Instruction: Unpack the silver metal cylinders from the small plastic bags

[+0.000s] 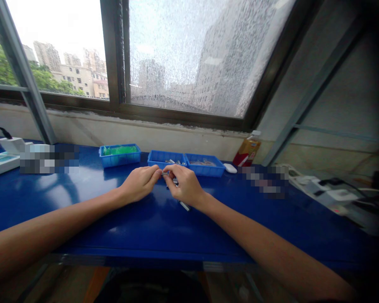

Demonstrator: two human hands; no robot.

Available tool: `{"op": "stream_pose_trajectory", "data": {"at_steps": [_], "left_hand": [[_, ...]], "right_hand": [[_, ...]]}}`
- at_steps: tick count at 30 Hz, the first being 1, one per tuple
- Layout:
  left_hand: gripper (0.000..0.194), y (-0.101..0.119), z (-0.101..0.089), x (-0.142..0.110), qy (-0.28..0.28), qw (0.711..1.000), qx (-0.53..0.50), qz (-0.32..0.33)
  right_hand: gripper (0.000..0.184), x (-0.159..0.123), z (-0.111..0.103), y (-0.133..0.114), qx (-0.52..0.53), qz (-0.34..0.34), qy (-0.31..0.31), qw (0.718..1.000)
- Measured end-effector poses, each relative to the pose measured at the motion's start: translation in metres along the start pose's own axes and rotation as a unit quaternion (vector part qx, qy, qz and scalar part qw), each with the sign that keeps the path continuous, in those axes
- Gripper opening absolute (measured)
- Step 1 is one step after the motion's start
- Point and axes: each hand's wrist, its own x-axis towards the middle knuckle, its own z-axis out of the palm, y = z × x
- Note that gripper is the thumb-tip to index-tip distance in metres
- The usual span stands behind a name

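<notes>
My left hand (141,182) and my right hand (185,184) meet above the middle of the blue table, fingertips pinched toward each other. Between them shows a small metallic piece (164,173), gripped from both sides; its exact kind is too small to make out. Under my right hand, on the table, lies a short silver rod-like part (185,205). More small metal bits sit partly hidden behind the right fingers. Just beyond the hands stands a blue bin (154,162) with some metal parts in it, beside a second blue bin (208,170) holding small pieces.
A blue bin (120,160) with green contents stands at the back left. A bottle with a yellow-red label (248,150) and a white rounded object (230,168) are at the back right. Power strips and plugs (330,193) lie at the right; a white device (3,162) at the left.
</notes>
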Motion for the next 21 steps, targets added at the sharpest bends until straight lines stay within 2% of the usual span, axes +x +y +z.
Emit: {"op": "stream_pose_trajectory", "data": {"at_steps": [7, 12, 17, 21], "left_hand": [[0.035, -0.0001, -0.0010, -0.0002, -0.002, 1.000, -0.019, -0.012], [0.020, 0.0033, -0.0007, -0.0014, 0.031, 0.999, -0.019, -0.008], [0.018, 0.0030, 0.0015, -0.0022, 0.037, 0.999, -0.003, 0.009], [0.019, 0.0035, 0.0000, -0.0014, 0.025, 1.000, 0.006, 0.005]], "right_hand": [[0.011, -0.0006, 0.0018, 0.0025, -0.016, 0.006, -0.008, 1.000], [0.018, -0.0008, 0.0020, 0.0031, -0.029, 0.025, -0.005, 0.999], [0.028, -0.0006, 0.0012, 0.0041, -0.033, 0.041, -0.032, 0.998], [0.018, -0.0004, -0.0007, 0.0014, -0.005, 0.047, -0.015, 0.999]]}}
